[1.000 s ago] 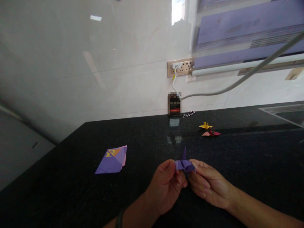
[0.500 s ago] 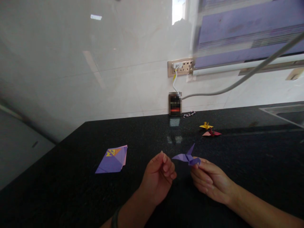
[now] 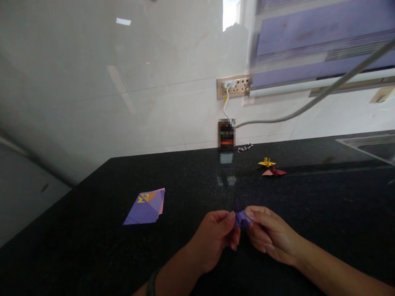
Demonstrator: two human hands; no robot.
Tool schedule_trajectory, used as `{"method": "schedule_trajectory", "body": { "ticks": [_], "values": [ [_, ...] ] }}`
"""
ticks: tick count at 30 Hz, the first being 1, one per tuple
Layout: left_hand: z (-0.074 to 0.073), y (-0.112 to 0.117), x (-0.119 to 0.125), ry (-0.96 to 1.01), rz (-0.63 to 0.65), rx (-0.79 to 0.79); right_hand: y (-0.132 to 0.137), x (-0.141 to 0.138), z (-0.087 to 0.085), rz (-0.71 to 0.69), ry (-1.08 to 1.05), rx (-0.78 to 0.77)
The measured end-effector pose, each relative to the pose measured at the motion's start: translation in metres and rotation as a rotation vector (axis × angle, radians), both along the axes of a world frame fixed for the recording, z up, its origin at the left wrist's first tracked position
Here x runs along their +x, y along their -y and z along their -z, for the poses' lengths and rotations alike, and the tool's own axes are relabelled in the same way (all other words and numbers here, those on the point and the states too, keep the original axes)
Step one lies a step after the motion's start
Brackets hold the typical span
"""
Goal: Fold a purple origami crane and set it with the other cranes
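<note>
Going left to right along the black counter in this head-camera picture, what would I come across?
folded purple paper → left hand → small purple paper figure → right hand

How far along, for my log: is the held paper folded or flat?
Folded: purple paper, a compact shape pinched between left hand and right hand.

Both forearms are bare; a narrow dark wristband (image 3: 150, 286) circles the wrist just behind the left hand (image 3: 216, 238)

On the counter (image 3: 92, 255), folded sheets (image 3: 145, 207) lie left, probable paper cranes (image 3: 274, 172) rear right.
</note>
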State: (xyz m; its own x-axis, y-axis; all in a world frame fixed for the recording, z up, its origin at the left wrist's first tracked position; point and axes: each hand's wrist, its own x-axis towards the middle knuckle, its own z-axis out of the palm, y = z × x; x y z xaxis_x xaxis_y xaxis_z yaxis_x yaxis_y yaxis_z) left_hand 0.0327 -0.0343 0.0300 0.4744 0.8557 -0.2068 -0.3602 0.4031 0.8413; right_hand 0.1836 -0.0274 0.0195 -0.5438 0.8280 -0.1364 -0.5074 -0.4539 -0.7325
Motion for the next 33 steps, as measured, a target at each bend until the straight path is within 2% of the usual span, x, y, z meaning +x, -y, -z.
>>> {"method": "schedule_trajectory", "body": {
  "ticks": [4,9,12,14,16,19,21,23,26,33],
  "values": [
    [0.006,0.0,0.004,0.149,0.016,-0.078,0.001,0.0,0.004,-0.054,-0.169,-0.018],
    [0.008,0.001,0.006,0.19,0.018,-0.12,0.005,-0.002,0.003,-0.055,-0.27,-0.001],
    [0.006,0.0,0.005,0.2,0.0,-0.119,0.002,0.004,-0.005,-0.007,-0.277,-0.014],
    [0.006,-0.002,0.004,0.186,-0.032,-0.11,-0.003,0.009,-0.01,0.08,-0.291,-0.018],
    [0.005,-0.003,0.004,0.142,-0.068,-0.089,-0.007,0.012,-0.013,0.153,-0.223,-0.008],
    [0.002,-0.003,0.004,0.051,-0.092,-0.037,-0.01,0.01,-0.012,0.219,0.047,0.058],
    [0.001,-0.003,0.004,0.009,-0.095,-0.006,-0.008,0.006,-0.01,0.191,0.19,0.1],
    [0.0,-0.003,0.003,-0.012,-0.1,0.011,-0.006,0.004,-0.009,0.106,0.27,0.122],
    [0.002,-0.004,0.001,-0.024,-0.108,0.017,-0.006,0.004,-0.008,0.012,0.272,0.105],
    [0.004,-0.01,-0.002,0.033,-0.17,0.004,-0.012,0.01,-0.004,0.015,0.1,-0.022]
  ]
}}
